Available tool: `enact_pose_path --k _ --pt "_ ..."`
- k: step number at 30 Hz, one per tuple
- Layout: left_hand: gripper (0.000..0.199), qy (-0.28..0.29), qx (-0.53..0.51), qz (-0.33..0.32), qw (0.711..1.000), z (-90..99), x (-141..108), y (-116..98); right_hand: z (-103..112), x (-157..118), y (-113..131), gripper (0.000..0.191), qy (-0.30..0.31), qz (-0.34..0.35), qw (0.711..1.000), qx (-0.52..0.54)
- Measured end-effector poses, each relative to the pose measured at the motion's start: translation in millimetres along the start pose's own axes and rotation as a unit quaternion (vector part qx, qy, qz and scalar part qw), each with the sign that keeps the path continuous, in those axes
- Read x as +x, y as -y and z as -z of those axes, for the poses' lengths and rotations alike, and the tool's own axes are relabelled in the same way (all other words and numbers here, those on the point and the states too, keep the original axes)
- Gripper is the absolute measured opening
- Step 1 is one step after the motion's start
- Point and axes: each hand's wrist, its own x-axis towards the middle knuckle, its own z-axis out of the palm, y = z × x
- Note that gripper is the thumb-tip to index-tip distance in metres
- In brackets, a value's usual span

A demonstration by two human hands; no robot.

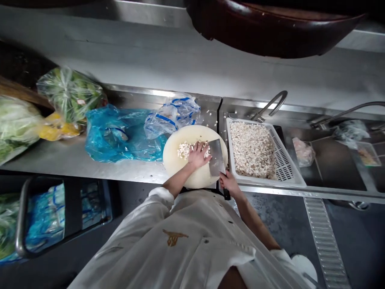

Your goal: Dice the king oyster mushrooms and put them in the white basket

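Observation:
A round, cream cutting board (177, 170) lies on the steel counter in front of me. Small pale chopped pieces (183, 150) are heaped on its middle. My left hand (199, 155) rests on the pieces with its fingers spread, close to the blade. In my right hand (229, 182) is the handle of a wide cleaver (216, 158), its blade over the right part of the board beside the pieces. Right of the board, a white perforated basket (293, 172) holds a large mass of similar pale chopped pieces (251, 150).
Left of the board lie a blue plastic bag (102, 136) and clear bags (173, 116). Bagged greens (69, 94) are farther left. A faucet (273, 105) rises behind the basket, beside sinks (339, 160). A dark round vessel (270, 32) overhangs at the top.

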Motion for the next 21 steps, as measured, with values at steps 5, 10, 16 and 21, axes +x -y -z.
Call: enact_pose_path --k 5,10,16,21 --pt "0.047 -0.069 -0.030 0.054 0.996 2.1 12.6 -0.5 -37.9 17.5 -0.6 0.043 0.087 -0.038 0.994 0.060" --pt "0.039 -0.126 -0.050 0.085 0.987 15.6 13.9 -8.1 -40.2 11.2 7.2 0.044 0.176 -0.043 0.975 0.128" --pt "0.038 -0.172 -0.074 0.017 0.982 25.5 56.1 -108.5 56.0 -34.2 36.8 0.040 0.165 0.005 0.973 0.162" --pt "0.041 -0.144 -0.133 -0.071 0.978 -16.1 100.2 -204.6 160.7 -59.3 53.6 0.040 0.052 0.032 0.994 0.088"
